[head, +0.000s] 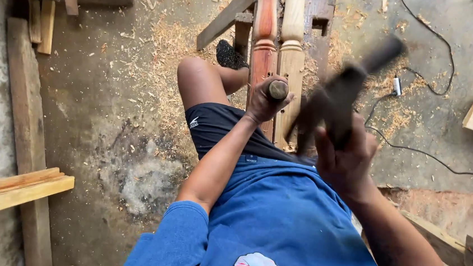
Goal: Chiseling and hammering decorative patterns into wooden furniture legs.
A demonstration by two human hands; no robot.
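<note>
Gripping a round wooden chisel handle (277,89), the left hand (264,104) risks a blow — the right hand (347,158) clutches a blurred dark mallet (338,96) close above.

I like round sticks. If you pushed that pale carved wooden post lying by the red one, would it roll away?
Probably only a little. The pale turned post is round, so it could roll, but the reddish post lies right beside it. It looks like thick solid wood, so likely stiff and fairly heavy. The left hand seems to press a wooden-handled tool there.
</note>
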